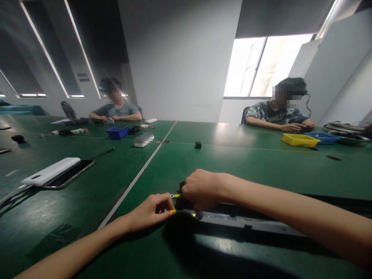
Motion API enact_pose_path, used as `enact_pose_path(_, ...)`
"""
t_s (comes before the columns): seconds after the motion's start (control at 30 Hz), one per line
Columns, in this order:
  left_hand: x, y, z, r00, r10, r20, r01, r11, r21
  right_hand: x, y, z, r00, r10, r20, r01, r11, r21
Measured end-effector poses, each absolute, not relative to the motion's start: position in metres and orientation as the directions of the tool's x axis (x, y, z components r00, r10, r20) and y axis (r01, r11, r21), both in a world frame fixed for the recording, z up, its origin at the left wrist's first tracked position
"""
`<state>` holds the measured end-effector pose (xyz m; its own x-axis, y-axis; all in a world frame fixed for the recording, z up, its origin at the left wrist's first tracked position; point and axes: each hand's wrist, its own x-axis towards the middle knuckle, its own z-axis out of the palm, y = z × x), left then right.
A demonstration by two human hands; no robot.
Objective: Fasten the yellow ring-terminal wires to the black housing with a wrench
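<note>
Far left, lying at ten o'clock from the left hand [149, 211]: a white power bank [55, 170] and, just beside, a phone [74, 173], both flat on the green table [174, 162]. Then, with forearm laid low from seven o'clock and wrist nearly straight, left fingers closed in a pinch on a yellow wire end [173, 211]. At twelve o'clock from that pinch, near the fingertips, a second wire end with a metal ring [174, 196]. At one o'clock, well beyond both hands, a small black block [198, 145]. At two o'clock from the pinch, over the near end of a silver bar [232, 220], the right hand [203, 190]: knuckles up, forearm slanting in from four o'clock, fingers curled under and hidden, impossible to tell whether gripping. Stretching off toward four o'clock, long axis roughly along that forearm, the bar, nearer to the right hand.
</note>
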<state>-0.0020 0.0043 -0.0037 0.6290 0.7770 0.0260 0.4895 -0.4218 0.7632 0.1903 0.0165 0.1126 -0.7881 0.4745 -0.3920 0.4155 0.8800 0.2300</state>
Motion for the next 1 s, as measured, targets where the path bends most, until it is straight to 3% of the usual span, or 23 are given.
enact_pose_path(0.17,-0.003,0.005,-0.006,0.629,0.777,0.027,0.485,-0.419,0.768,0.191,0.033,0.112,-0.714,0.49,-0.501,0.499,0.857,0.127)
enact_pose_path(0.37,-0.003,0.005,-0.004,0.636,0.772,0.016,0.49,-0.419,0.764,0.204,0.045,0.106,-0.691,0.524,-0.497,0.594,0.804,0.022)
enact_pose_path(0.53,-0.003,0.005,-0.003,0.644,0.763,0.055,0.474,-0.455,0.754,0.216,0.04,0.105,-0.591,0.627,-0.508,0.746,0.664,-0.049)
enact_pose_path(0.77,-0.005,0.006,-0.008,0.634,0.771,0.068,0.465,-0.45,0.762,0.229,0.023,0.101,-0.572,0.748,-0.338,0.794,0.608,0.0)
enact_pose_path(1.0,-0.005,0.008,-0.012,0.649,0.755,0.096,0.442,-0.477,0.76,0.219,0.01,0.098,-0.639,0.738,-0.219,0.745,0.664,0.067)
